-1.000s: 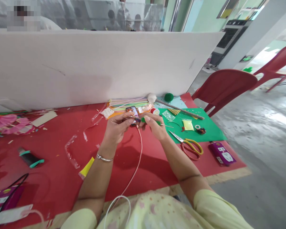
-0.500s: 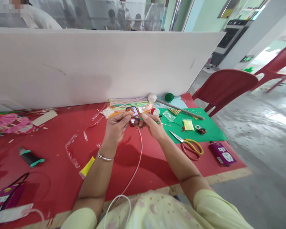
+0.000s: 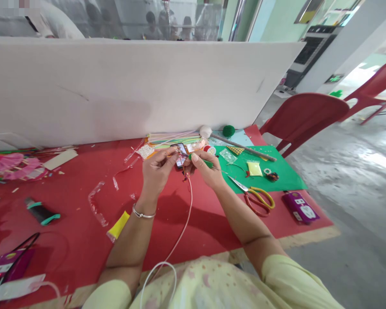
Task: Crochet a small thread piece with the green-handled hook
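Pinches a small piece [image 3: 179,150] between thumb and forefinger of the left hand [image 3: 159,169], at the centre of the frame; too small to identify. Grips a thin green tool [image 3: 209,164] in the right hand [image 3: 205,168], just right of centre, with fingers closed around it. Holds both hands near each other, above a phone [image 3: 182,159] with a pale cable [image 3: 190,201] running down toward the bottom of the frame. Cannot tell from this view whether tool and piece touch.

Has thin coloured sticks [image 3: 173,138] and white beads [image 3: 145,150] lying just beyond the hands, above centre. Shows, right of centre, a green sheet [image 3: 276,182] bearing a packet of pale yellow material [image 3: 254,168], with scissors [image 3: 259,201] resting partly on its lower edge, blades toward the upper left. Includes a purple box [image 3: 300,207] farther right, a yellow packet [image 3: 119,225] beside the left forearm, a black and teal tool [image 3: 41,213] at lower left, and pink pieces [image 3: 16,166] at the left edge, all on a red surface [image 3: 212,227]
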`<state>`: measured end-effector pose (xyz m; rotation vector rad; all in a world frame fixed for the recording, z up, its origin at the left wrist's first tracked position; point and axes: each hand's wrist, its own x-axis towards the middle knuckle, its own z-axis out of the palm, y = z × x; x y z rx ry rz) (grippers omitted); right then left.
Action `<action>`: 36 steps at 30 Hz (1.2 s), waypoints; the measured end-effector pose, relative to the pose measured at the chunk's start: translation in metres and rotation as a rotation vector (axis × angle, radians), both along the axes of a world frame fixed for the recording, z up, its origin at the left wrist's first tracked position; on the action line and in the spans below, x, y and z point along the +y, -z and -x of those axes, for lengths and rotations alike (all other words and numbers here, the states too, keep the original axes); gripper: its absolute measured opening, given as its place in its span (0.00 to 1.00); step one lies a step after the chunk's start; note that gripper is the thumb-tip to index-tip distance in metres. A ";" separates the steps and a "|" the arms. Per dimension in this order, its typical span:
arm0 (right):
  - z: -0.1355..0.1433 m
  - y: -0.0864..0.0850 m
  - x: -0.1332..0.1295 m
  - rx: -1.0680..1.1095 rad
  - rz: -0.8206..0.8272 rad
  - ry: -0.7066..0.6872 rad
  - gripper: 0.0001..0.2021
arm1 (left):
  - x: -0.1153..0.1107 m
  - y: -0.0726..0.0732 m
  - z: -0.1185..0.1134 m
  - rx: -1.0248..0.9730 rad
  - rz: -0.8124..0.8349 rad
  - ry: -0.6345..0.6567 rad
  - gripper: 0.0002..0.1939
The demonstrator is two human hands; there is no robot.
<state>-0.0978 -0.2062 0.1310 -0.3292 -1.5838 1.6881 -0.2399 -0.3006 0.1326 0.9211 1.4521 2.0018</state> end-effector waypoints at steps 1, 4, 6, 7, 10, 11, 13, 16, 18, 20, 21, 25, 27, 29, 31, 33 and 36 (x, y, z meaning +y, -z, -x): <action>0.000 0.000 0.000 0.003 -0.006 0.003 0.20 | 0.000 0.001 0.000 0.048 0.001 -0.021 0.14; 0.000 0.001 -0.001 -0.006 -0.030 0.023 0.18 | 0.000 0.000 -0.002 0.057 -0.004 -0.017 0.18; 0.000 0.001 -0.001 -0.013 -0.071 0.055 0.18 | -0.001 -0.003 -0.004 -0.043 -0.013 0.024 0.22; 0.000 0.001 -0.001 -0.012 -0.097 0.071 0.18 | -0.001 -0.006 -0.004 -0.100 -0.018 0.050 0.23; -0.001 0.001 -0.001 -0.010 -0.168 0.101 0.18 | -0.002 -0.012 -0.006 -0.235 -0.031 0.138 0.23; -0.002 0.000 -0.001 -0.011 -0.185 0.104 0.18 | -0.002 -0.014 -0.007 -0.258 -0.036 0.150 0.24; -0.002 0.000 -0.002 -0.015 -0.225 0.105 0.17 | -0.001 -0.016 -0.009 -0.282 -0.053 0.140 0.25; -0.002 -0.002 -0.001 -0.046 -0.350 0.121 0.16 | 0.001 -0.016 -0.011 -0.302 -0.092 0.090 0.26; -0.002 -0.003 0.000 -0.053 -0.443 0.148 0.16 | 0.002 -0.015 -0.011 -0.309 -0.116 0.078 0.25; -0.001 -0.004 0.003 -0.036 -0.507 0.174 0.15 | 0.002 -0.015 -0.009 -0.311 -0.122 0.087 0.24; -0.001 -0.005 0.004 -0.026 -0.528 0.184 0.14 | 0.001 -0.014 -0.008 -0.314 -0.119 0.099 0.23; -0.001 -0.004 0.006 -0.039 -0.585 0.162 0.13 | 0.001 -0.010 -0.001 -0.332 -0.106 0.139 0.22; -0.001 -0.001 0.005 -0.058 -0.586 0.104 0.11 | 0.001 -0.007 0.004 -0.346 -0.106 0.162 0.22; 0.001 0.005 0.005 -0.062 -0.519 0.063 0.12 | 0.001 -0.004 0.008 -0.373 -0.102 0.199 0.21; 0.003 0.011 0.008 -0.073 -0.421 0.041 0.16 | 0.000 -0.003 0.013 -0.414 -0.096 0.237 0.20; 0.004 0.016 0.013 -0.130 -0.425 0.056 0.16 | -0.001 -0.003 0.018 -0.466 -0.085 0.270 0.18; -0.001 0.021 0.026 -0.305 -0.696 0.270 0.10 | -0.005 -0.008 0.024 -0.550 -0.068 0.309 0.17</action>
